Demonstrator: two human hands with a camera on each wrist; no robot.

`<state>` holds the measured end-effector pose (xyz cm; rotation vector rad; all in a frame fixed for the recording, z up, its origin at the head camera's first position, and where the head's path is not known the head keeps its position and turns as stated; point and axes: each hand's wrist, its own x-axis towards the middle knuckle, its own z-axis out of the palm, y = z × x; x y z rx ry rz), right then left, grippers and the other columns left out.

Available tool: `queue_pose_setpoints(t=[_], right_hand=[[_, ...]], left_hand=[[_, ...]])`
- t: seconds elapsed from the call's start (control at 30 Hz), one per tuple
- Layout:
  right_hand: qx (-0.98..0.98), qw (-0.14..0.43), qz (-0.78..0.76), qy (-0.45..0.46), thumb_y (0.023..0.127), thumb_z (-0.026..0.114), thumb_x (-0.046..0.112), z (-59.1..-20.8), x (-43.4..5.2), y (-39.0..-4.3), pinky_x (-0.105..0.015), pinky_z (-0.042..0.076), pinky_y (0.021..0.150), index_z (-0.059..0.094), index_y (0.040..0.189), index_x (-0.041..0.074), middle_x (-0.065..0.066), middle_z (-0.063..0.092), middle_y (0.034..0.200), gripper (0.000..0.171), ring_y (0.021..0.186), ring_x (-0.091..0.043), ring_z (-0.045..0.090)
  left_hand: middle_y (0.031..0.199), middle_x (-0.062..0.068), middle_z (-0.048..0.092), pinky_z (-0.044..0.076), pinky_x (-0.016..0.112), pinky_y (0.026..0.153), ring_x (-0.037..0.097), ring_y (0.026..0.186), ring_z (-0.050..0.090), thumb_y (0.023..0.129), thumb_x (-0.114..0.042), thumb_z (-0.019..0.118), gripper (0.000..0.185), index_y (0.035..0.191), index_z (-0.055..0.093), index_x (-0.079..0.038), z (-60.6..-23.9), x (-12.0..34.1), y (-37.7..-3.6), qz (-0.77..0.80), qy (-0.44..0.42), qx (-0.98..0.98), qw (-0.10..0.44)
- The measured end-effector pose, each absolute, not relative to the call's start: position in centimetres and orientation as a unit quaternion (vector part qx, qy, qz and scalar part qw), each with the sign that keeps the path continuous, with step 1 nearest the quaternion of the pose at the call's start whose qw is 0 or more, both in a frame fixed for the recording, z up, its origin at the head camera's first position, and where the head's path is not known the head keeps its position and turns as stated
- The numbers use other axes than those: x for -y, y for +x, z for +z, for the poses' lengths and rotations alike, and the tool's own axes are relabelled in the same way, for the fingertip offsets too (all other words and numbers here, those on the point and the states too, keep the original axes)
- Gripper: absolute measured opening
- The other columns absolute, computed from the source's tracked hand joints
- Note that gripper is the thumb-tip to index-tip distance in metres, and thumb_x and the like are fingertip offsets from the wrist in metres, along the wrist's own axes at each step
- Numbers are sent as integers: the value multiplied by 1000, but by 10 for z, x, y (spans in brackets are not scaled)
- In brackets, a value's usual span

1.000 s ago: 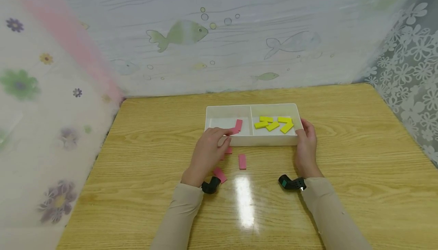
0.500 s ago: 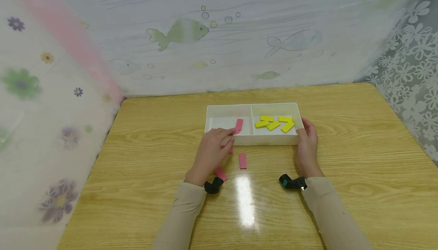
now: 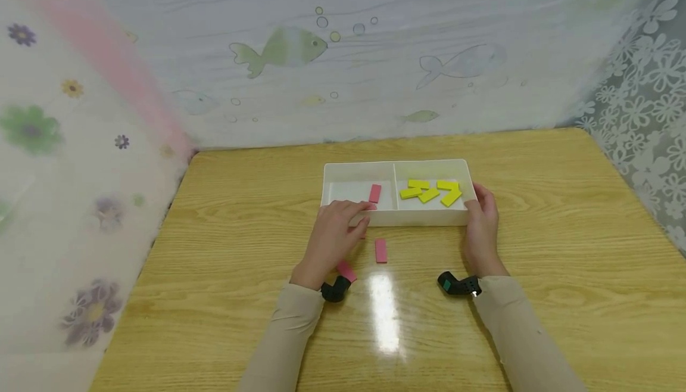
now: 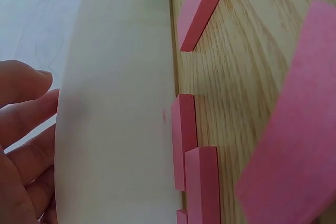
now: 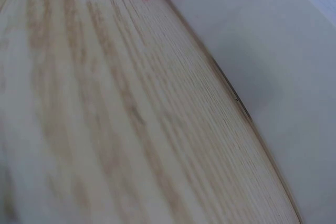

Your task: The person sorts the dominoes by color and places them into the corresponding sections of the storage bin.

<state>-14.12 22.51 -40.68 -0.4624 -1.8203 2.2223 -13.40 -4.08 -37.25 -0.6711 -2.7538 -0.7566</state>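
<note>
A white two-compartment tray [image 3: 418, 218] rests on the wooden table. My left hand [image 3: 334, 228] reaches over its front wall into the left compartment. Its fingertips are right at a pink block [image 3: 372, 207] lying behind that wall, and the thumb stands apart from the forefinger. The left wrist view shows the fingers [image 4: 26, 119] loosely bent beyond the rim, their tips partly hidden. Another pink block [image 3: 375, 193] lies farther in. My right hand [image 3: 482, 234] grips the tray's right end, thumb at the front corner and fingers along the outside.
Several yellow blocks [image 3: 429, 195] lie in the right compartment. On the table before the tray are loose pink blocks [image 3: 381, 251], some partly under my left hand; a few sit close against the front wall [image 4: 115, 103]. Patterned walls stand behind and beside the table.
My left hand has shifted slightly right along the front wall, covering more of the pink block at its fingertips. My right hand keeps its grip on the tray.
</note>
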Motion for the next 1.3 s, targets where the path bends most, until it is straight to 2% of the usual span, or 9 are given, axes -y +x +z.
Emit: queue_pose_setpoints(t=[0.43, 0.73, 1.03, 1.3], right_hand=[[626, 115, 756, -155, 90, 32, 9, -409, -225, -143, -34, 24, 102, 35, 131, 10, -4, 32, 135, 41, 124, -16, 30], [623, 115, 757, -157, 89, 32, 8, -409, -226, -142, -33, 25, 102, 36, 130, 10, -3, 33, 134, 41, 123, -15, 31], [623, 114, 759, -153, 89, 33, 8, -408, -226, -142, -34, 24, 102, 36, 131, 9, -5, 32, 135, 42, 122, -16, 31], [628, 113, 755, -151, 90, 32, 7, -409, -227, -142, -32, 25, 102, 36, 131, 10, -4, 33, 134, 41, 123, -16, 30]], left_hand=[[103, -8, 62, 32, 32, 81, 14, 98, 51, 87, -31, 55, 26, 111, 63, -25, -377, 39, -136, -213, -219, 947, 97], [104, -5, 63, 31, 35, 83, 16, 98, 51, 88, -33, 53, 31, 114, 62, -21, -379, 35, -137, -199, -202, 954, 98], [96, -8, 65, 32, 34, 80, 15, 91, 52, 88, -32, 49, 27, 107, 66, -22, -378, 29, -139, -188, -165, 963, 97], [94, -6, 66, 31, 35, 79, 15, 86, 52, 88, -34, 49, 30, 110, 65, -21, -375, 26, -141, -190, -145, 968, 76]])
